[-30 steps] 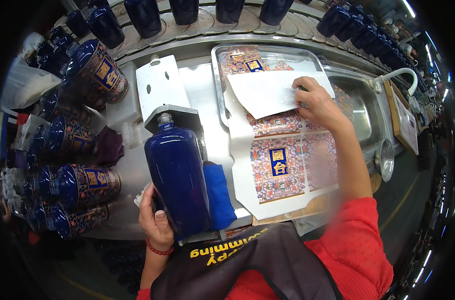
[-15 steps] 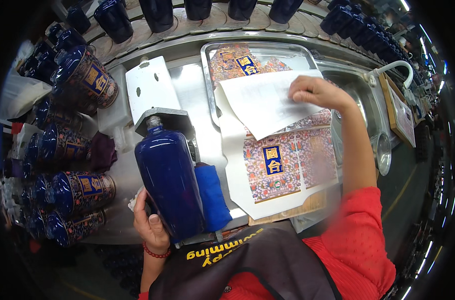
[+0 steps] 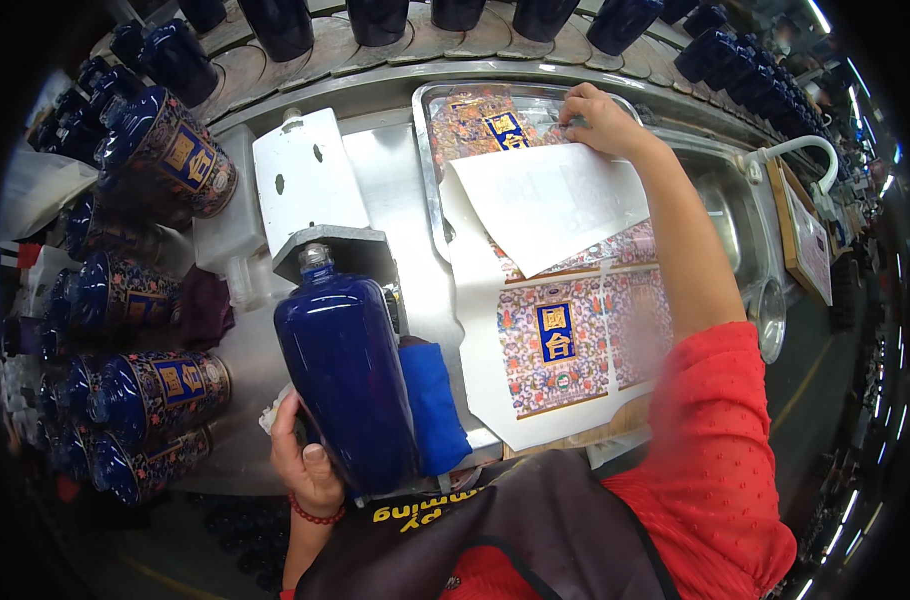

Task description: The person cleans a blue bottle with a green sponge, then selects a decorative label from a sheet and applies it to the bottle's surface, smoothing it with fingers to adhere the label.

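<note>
A glossy dark-blue bottle [image 3: 347, 370] lies tilted toward me, its neck against a grey angled bracket [image 3: 340, 238]. My left hand [image 3: 308, 468] is beside its lower left side, fingers curled round a crumpled white cloth [image 3: 272, 411] that shows only partly. My right hand [image 3: 603, 122] reaches over the far part of a metal tray [image 3: 422, 150], fingers bent down and closed; what they pinch is hidden. Patterned decal sheets [image 3: 475, 122] lie in the tray. A white backing sheet [image 3: 550, 205] lies over a floral decal sheet [image 3: 555, 345] at the tray's near side.
A blue cloth [image 3: 437, 410] hangs right of the bottle. Decorated bottles [image 3: 180, 385] crowd the left side. Plain blue bottles [image 3: 380, 20] stand along the far conveyor [image 3: 425, 50]. At right are a sink [image 3: 720, 215], a white faucet [image 3: 820, 150] and a framed sheet [image 3: 803, 225].
My right hand has moved away from me, off the white backing sheet and over the tray's far part. The left hand stays beside the bottle.
</note>
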`<action>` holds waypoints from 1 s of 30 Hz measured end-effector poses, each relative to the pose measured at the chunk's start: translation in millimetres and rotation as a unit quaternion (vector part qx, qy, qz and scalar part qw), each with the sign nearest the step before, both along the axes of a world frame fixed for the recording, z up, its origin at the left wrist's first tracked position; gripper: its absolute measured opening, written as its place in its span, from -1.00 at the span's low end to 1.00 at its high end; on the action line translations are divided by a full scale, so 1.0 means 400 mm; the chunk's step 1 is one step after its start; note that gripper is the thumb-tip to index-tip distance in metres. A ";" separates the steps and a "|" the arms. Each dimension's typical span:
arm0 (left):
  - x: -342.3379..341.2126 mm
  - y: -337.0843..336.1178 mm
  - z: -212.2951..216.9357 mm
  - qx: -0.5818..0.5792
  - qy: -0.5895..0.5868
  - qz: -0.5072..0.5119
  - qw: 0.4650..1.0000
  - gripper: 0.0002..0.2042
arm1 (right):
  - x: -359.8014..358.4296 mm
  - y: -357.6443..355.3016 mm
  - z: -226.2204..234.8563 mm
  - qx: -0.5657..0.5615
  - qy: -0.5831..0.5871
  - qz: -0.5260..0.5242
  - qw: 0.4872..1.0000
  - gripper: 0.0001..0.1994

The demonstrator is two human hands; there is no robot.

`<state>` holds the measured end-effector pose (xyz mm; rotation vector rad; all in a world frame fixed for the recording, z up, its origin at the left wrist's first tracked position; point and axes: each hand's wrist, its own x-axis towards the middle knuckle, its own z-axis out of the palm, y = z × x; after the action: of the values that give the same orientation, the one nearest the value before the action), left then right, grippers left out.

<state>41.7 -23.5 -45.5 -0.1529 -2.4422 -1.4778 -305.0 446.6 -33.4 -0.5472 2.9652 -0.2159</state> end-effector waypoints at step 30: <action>-0.003 0.011 0.009 -0.028 0.003 0.027 0.999 -0.35 | -0.023 -0.156 -0.023 0.052 0.039 -0.043 0.997 -0.58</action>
<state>40.3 -18.9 -41.9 -0.1026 -2.4635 -1.3856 -314.1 384.4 -42.6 -0.4237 3.0571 -0.0480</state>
